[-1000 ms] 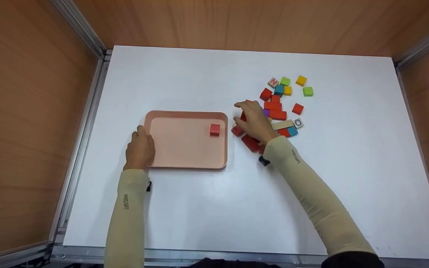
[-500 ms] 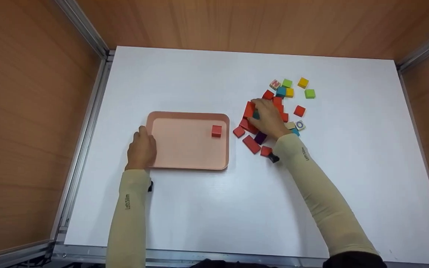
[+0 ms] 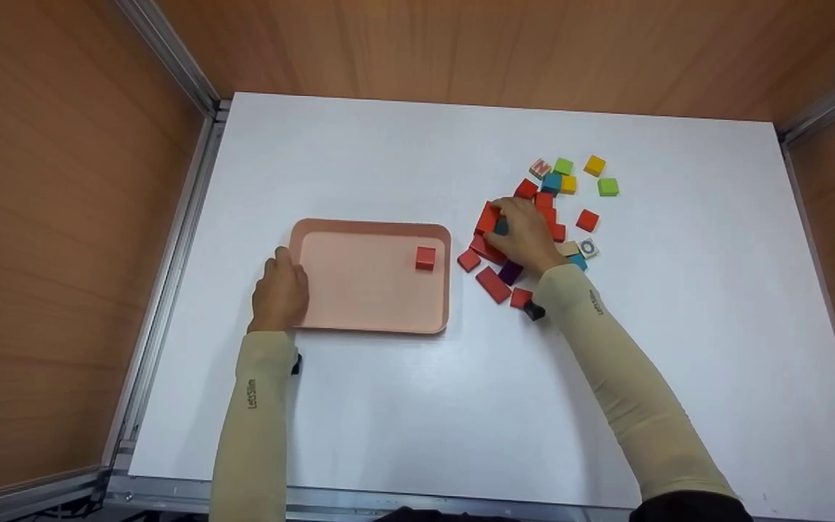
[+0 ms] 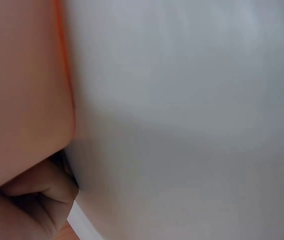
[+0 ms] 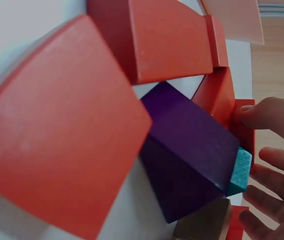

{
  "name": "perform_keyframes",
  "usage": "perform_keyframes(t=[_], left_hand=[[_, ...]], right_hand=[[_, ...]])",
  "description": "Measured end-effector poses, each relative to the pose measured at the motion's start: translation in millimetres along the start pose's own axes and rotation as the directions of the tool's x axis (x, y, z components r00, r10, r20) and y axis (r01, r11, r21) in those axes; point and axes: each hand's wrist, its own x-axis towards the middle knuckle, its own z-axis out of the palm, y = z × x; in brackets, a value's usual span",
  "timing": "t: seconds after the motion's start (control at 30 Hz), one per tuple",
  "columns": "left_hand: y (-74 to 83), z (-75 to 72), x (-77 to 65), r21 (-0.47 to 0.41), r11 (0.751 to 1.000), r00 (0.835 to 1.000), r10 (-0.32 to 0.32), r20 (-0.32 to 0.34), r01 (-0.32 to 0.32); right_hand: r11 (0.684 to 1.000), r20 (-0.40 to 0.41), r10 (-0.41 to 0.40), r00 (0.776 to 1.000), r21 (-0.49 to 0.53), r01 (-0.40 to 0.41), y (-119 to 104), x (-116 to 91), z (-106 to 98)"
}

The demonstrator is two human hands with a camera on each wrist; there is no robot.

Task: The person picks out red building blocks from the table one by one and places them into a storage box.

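Note:
At the left end of a shallow pink tray (image 3: 370, 283), my left hand (image 3: 280, 290) grips the rim. The left wrist view has its curled fingers (image 4: 46, 192) at the tray's edge. One red cube (image 3: 425, 258) lies inside, toward the right. My right hand (image 3: 526, 232) reaches over the pile of blocks, thumb and index finger apart around a teal block (image 3: 501, 226). Its thumb tip overlaps a red block (image 5: 244, 127) in the right wrist view, the other fingers loosely bent beside the teal one. A purple block (image 5: 192, 135) lies close before them.
Around the right hand lie several red blocks (image 3: 493, 284), a pale wooden block (image 3: 567, 249) and a letter cube (image 3: 588, 248). Green (image 3: 608, 187), yellow (image 3: 594, 165) and blue cubes (image 3: 551, 183) lie farther back. Wood panels (image 3: 461, 58) stand around the white table (image 3: 388, 406).
My right hand has shifted right from the pile's left side to over the teal block, then stays nearly still. My left hand keeps its hold on the tray.

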Motion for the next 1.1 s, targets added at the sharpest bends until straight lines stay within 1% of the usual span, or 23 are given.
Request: perform_keyframes(t=[0.13, 0.37, 0.5, 0.57, 0.67, 0.77, 0.9, 1.0, 1.1], left_hand=[[-0.9, 0.9, -0.7, 0.004, 1.0, 1.0, 0.026, -0.014, -0.026], [-1.8, 1.0, -0.6, -0.008, 0.999, 0.999, 0.037, -0.021, -0.037], [-2.2, 0.9, 0.0, -0.017, 1.0, 1.0, 0.023, -0.005, -0.023], [-1.8, 0.7, -0.3, -0.017, 1.0, 1.0, 0.016, 0.0, -0.016], [-1.1, 0.8, -1.1, -0.011, 1.0, 1.0, 0.011, 0.002, -0.011], [-0.9, 1.5, -1.5, -0.01, 1.0, 1.0, 0.016, -0.007, -0.016], [-0.2, 1.7, -1.9, -0.01, 1.0, 1.0, 0.017, -0.02, -0.017], [1.0, 0.9, -2.2, -0.012, 1.0, 1.0, 0.009, -0.009, -0.009], [1.4, 0.5, -2.0, -0.02, 1.0, 1.0, -0.013, 0.006, 0.013]], right_hand=[[0.999, -0.02, 0.007, 1.0, 0.042, -0.007, -2, -3, -2], [0.996, -0.056, -0.009, 0.998, 0.085, 0.014, -13, -10, -7], [0.993, -0.082, -0.052, 0.995, 0.101, 0.06, -24, -19, -7], [0.99, -0.096, -0.092, 0.991, 0.1, 0.102, -30, -24, -6], [0.979, -0.116, -0.178, 0.977, 0.077, 0.187, -40, -33, -4], [0.962, -0.134, -0.264, 0.955, 0.036, 0.271, -48, -42, 1], [0.924, -0.146, -0.375, 0.916, 0.018, 0.381, -57, -55, 11], [0.873, -0.166, -0.476, 0.863, 0.023, 0.486, -61, -62, 21], [0.814, -0.191, -0.569, 0.8, 0.012, 0.581, -64, -67, 29]])
